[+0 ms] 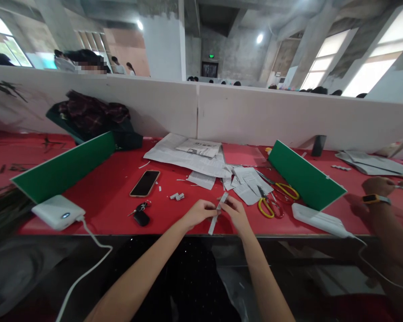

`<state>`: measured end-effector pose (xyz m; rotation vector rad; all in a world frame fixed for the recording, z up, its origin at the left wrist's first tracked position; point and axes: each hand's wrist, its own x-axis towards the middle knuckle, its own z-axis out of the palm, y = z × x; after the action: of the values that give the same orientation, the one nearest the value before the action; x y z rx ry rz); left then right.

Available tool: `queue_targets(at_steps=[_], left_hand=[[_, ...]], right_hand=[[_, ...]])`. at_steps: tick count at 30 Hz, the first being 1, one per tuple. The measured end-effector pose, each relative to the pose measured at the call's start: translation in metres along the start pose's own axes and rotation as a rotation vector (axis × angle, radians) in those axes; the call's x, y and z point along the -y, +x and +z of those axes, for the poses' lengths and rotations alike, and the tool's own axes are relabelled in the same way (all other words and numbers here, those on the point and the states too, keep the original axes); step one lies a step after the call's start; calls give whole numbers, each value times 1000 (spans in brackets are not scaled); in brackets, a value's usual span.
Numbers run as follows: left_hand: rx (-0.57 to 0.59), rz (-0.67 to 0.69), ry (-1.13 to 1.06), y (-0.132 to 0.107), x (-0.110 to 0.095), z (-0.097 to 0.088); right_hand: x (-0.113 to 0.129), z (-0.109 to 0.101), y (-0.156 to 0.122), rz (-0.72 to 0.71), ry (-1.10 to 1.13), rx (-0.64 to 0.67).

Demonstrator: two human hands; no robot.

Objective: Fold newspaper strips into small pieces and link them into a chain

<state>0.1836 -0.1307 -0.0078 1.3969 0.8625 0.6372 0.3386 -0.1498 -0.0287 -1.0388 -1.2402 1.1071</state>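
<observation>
A narrow strip of printed paper slants upward between my hands, just above the front edge of the red table. My left hand pinches it from the left, thumb and fingers together. From the right, my right hand also has its fingers closed on the strip near its middle. Small folded paper pieces lie left of my hands. Cut paper sheets are spread behind my right hand, with yellow-handled scissors and a second pair of scissors beside them.
A phone and keys lie to the left. Green dividers stand on both sides, near white power banks with cables. Newspapers lie behind. Another person's hand works at far right.
</observation>
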Motion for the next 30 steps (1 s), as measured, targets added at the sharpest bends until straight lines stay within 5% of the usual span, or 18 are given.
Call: queue_targets(at_steps=[30], left_hand=[[12,-133,-224,-3,1,2]], right_hand=[[2,-7,11,51,6,17]])
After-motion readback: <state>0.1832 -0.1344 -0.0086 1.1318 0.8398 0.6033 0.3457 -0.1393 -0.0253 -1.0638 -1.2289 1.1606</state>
